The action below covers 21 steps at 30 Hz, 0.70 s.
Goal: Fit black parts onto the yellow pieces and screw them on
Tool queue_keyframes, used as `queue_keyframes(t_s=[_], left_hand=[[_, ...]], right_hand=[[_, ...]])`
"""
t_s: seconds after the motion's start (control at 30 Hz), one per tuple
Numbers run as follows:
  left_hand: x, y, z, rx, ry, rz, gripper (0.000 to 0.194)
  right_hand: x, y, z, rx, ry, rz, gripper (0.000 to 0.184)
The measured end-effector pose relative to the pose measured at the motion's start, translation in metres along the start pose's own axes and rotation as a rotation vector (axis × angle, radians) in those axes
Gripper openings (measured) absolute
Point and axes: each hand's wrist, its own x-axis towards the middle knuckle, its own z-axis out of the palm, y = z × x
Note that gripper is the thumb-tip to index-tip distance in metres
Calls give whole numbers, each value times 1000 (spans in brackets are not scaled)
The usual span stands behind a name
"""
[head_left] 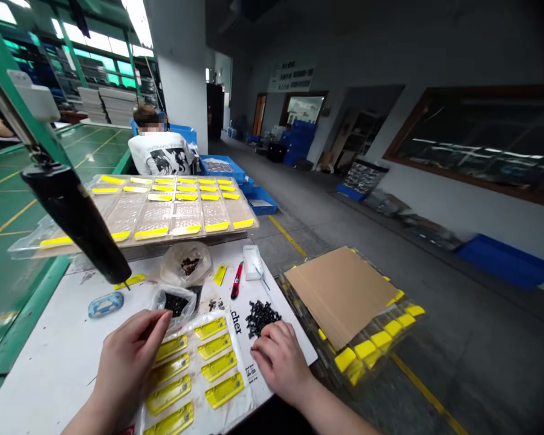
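Observation:
My left hand (133, 350) is closed, thumb and forefinger pressed together, above the left column of yellow plastic parts. Whatever it may pinch is hidden. Just beyond its fingertips is a clear bag of tiny black pieces (176, 304). My right hand (281, 356) is curled at the near edge of a pile of small black parts (262, 318), and a dark bit shows at its fingertips. Between the hands, yellow plastic parts (220, 365) lie in two columns on a white sheet (241, 386).
A black electric screwdriver (79, 223) hangs at left above a blue oval case (106, 305). Farther back are a red utility knife (237, 280), a white box (252, 263) and a tray of yellow parts (152, 211). Cardboard (344, 293) covers stacked trays at right. A person (161, 148) sits beyond.

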Motion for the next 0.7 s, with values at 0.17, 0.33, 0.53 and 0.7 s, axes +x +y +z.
queue_keyframes(t_s=[0.17,0.33,0.53,0.7], left_hand=[[5,-3,-1,62,100,28,29],[11,14,-17,146,70,115,33],[26,48,-27,268,-438,95,38],[27,56,-9,181,-354,239,28]], right_hand=[[0,-1,3,29,61,-9,9],[-5,0,-5,136,116,-11,7],[21,-15,-15,375,98,18,14],[74,-30,-15,539,9,-7,13]])
